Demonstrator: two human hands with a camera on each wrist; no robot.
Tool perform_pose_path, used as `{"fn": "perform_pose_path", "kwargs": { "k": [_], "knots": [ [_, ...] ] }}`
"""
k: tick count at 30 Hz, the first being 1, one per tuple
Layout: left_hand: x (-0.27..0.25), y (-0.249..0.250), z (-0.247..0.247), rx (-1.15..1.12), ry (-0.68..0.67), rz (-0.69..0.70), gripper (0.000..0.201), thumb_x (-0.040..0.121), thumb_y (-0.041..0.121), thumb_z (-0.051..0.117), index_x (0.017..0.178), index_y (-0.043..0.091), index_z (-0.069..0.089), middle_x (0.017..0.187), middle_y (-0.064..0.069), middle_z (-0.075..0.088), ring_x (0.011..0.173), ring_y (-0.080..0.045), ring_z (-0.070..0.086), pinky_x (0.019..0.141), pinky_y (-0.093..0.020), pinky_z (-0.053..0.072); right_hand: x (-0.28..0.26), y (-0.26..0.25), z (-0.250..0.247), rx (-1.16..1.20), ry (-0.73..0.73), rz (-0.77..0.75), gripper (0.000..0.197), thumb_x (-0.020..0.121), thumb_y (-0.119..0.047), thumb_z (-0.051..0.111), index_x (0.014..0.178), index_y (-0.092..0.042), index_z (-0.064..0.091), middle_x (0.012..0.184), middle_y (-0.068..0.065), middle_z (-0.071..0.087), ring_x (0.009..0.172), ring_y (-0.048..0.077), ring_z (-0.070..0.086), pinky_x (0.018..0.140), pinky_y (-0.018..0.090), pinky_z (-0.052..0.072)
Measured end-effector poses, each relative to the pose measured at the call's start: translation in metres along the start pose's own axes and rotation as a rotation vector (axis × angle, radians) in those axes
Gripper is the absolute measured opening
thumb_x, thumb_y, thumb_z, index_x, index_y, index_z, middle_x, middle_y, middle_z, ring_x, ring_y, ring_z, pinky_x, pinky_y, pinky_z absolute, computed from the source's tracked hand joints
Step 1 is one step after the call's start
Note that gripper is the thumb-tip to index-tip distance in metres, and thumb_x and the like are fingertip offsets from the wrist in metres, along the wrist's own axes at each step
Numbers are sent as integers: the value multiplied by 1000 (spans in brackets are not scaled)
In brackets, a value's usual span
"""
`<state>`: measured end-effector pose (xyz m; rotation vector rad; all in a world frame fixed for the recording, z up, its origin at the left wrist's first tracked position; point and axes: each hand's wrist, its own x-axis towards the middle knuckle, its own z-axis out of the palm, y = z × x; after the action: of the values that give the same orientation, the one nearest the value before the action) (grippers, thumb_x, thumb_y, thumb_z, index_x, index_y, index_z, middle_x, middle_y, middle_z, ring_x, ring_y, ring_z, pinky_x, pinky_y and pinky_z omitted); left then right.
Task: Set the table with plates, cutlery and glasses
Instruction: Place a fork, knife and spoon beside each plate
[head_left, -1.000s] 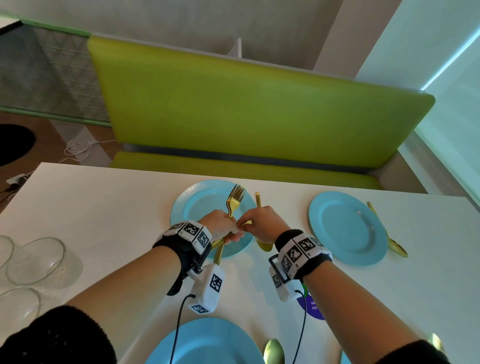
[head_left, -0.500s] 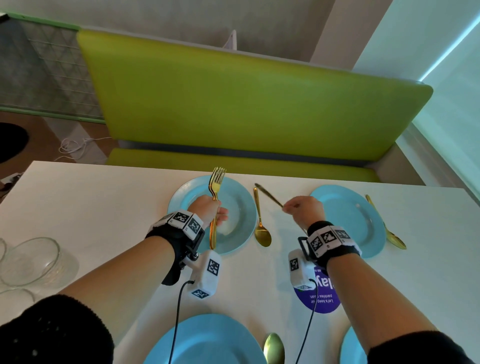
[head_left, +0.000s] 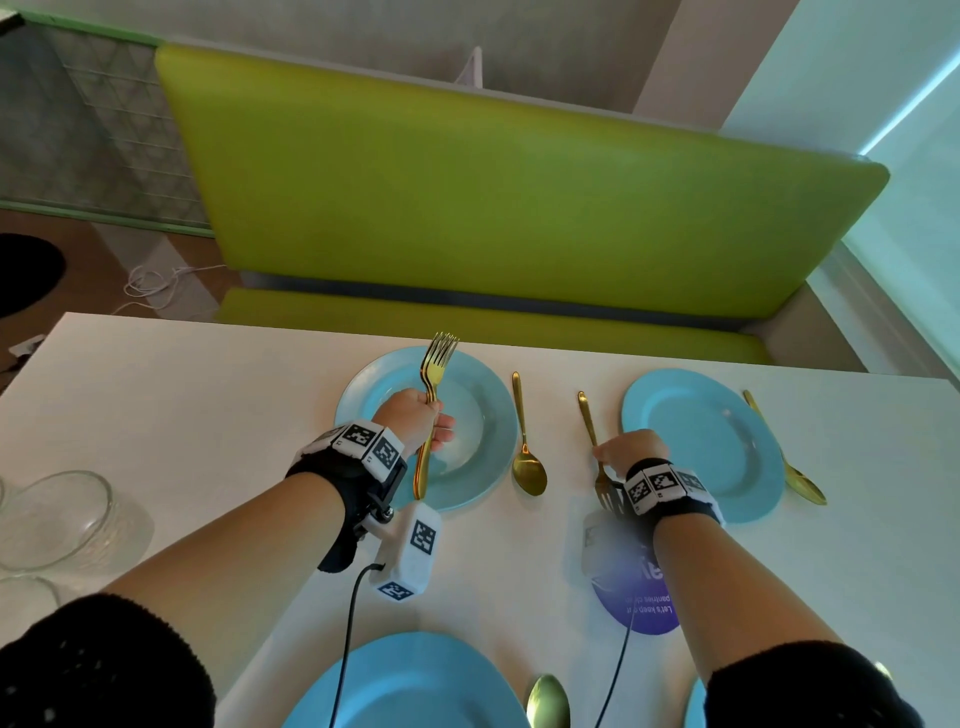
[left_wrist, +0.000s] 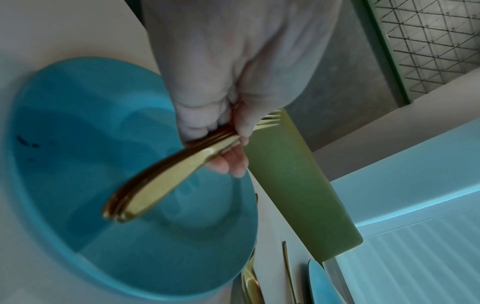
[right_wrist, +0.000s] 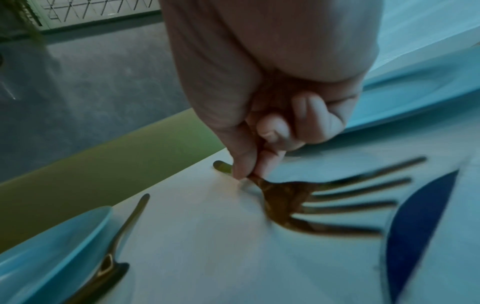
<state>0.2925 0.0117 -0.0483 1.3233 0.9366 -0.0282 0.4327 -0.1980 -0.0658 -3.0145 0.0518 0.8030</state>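
The right hand (head_left: 631, 451) has swung away from the left one and now pinches a single gold fork (right_wrist: 306, 197) by its neck, laying it on the white tabletop (head_left: 208, 395) between the spoon (head_left: 527, 452) and the far right plate (head_left: 737, 457), tines toward the person. The left hand (head_left: 415, 421) is wrapped around a bundle of forks (left_wrist: 166, 179), still raised over the far left plate (head_left: 483, 415). So that setting seems to be getting its fork; others wait. A purple sticker (head_left: 641, 605) by the right wrist reads "Let's keep", the rest too small to read.
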Motion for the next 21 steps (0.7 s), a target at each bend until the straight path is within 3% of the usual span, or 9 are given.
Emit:
{"fn": "perform_pose_path", "kwargs": {
  "k": [3, 9, 13, 15, 18, 21],
  "knots": [
    [2, -2, 1, 8, 3, -2, 27, 101, 8, 34, 76, 13, 42, 74, -7, 58, 61, -16, 56, 57, -26, 44, 5, -2, 4, 72, 22, 26, 36, 88, -32, 57, 62, -9, 46, 60, 0, 44, 52, 12, 41, 44, 21, 28],
    [3, -3, 4, 15, 7, -4, 26, 101, 8, 34, 76, 13, 43, 74, -7, 59, 61, -16, 56, 58, -26, 45, 12, 3, 7, 367, 153, 110, 31, 81, -17, 65, 59, -9, 46, 57, 4, 49, 48, 15, 46, 40, 21, 31],
    [5, -5, 4, 23, 15, -11, 25, 101, 9, 35, 78, 13, 44, 74, -7, 60, 62, -16, 57, 59, -26, 46, 16, 4, 8, 480, 166, 161, 29, 77, -23, 70, 64, -8, 49, 73, 9, 61, 64, 25, 59, 50, 24, 44],
    [5, -5, 4, 21, 20, -13, 24, 101, 9, 35, 79, 13, 45, 75, -7, 60, 62, -16, 57, 58, -26, 46, 17, 5, 7, 497, 170, 172, 28, 76, -27, 72, 79, -5, 55, 81, 11, 60, 73, 28, 60, 59, 28, 48],
    [6, -6, 3, 19, 26, -12, 23, 101, 9, 36, 80, 12, 45, 74, -6, 60, 61, -16, 57, 56, -25, 45, 19, 7, 6, 515, 180, 186, 45, 73, -33, 75, 100, -3, 58, 92, 14, 65, 88, 31, 66, 68, 32, 50],
    [5, -8, 3, 20, 27, -14, 24, 101, 9, 35, 79, 13, 44, 74, -6, 59, 60, -15, 56, 55, -24, 45, 19, 9, 5, 525, 190, 196, 52, 70, -37, 76, 105, -3, 59, 99, 15, 68, 90, 32, 67, 71, 34, 53]
  ]
}}
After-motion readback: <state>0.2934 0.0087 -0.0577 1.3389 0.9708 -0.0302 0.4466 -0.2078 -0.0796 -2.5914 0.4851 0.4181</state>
